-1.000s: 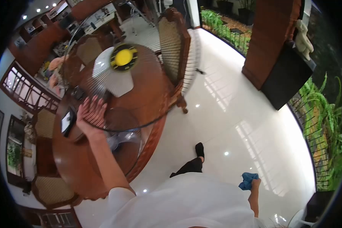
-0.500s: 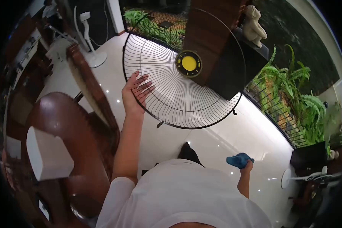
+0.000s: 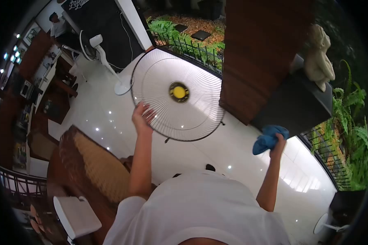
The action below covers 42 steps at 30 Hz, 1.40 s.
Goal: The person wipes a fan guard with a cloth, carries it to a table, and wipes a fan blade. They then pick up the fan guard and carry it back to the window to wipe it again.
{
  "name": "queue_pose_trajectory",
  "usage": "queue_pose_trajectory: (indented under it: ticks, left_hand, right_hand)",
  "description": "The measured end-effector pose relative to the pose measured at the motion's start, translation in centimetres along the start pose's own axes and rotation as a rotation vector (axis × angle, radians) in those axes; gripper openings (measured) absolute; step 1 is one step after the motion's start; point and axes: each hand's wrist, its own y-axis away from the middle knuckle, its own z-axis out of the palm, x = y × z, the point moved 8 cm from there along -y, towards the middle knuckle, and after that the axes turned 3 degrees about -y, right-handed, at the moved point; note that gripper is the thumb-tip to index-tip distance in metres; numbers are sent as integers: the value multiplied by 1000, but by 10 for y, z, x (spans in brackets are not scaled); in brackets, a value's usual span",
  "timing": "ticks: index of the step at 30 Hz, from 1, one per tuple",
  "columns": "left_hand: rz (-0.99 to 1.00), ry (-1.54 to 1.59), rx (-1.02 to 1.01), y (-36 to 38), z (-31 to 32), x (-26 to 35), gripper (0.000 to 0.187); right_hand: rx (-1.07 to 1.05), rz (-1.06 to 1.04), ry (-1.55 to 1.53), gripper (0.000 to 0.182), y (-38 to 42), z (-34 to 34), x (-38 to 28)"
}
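Note:
A round black wire fan grille (image 3: 200,118) with a yellow centre badge is held up in front of me, away from the table. My left hand (image 3: 141,119) grips its lower left rim, fingers hooked through the wires. My right hand (image 3: 278,143) is raised at the right, shut on a crumpled blue cloth (image 3: 267,139), about a hand's width from the grille's right edge.
A wooden chair (image 3: 95,163) with a woven back and a dark wooden table stand at lower left. A white pedestal fan (image 3: 106,61) stands on the glossy white floor. A wooden pillar (image 3: 257,61), a black plinth with a statue (image 3: 319,55), railings and ferns lie ahead and right.
I have turned away from the table, carrying the grille off it and holding it up. My right hand with the blue cloth has risen from my side toward the grille.

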Motion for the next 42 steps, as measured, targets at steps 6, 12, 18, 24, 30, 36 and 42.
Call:
queue_pose_trajectory:
  ticks: [6, 12, 18, 24, 30, 36, 42]
  left_hand:
    - [-23, 88, 294, -79, -33, 1, 39]
    - [-113, 221, 453, -231, -53, -32, 35]
    - [-206, 333, 386, -434, 5, -71, 39]
    - [-198, 326, 170, -570, 156, -53, 46]
    - [-78, 283, 11, -673, 316, -21, 41]
    - [-2, 256, -239, -751, 458, 5, 43]
    - [-201, 343, -423, -825, 591, -34, 50]
  right_hand:
    - [-424, 245, 210, 19, -81, 218, 81]
    - [-480, 163, 329, 9, -161, 397, 133]
    - [-489, -14, 469, 11, -246, 584, 141]
    - [-577, -113, 247, 32, -326, 745, 114]
    - [-704, 1, 72, 38, -402, 873, 133]
    - [-931, -389, 396, 48, -496, 1003, 196]
    - [-449, -992, 1027, 42, -572, 1059, 269]
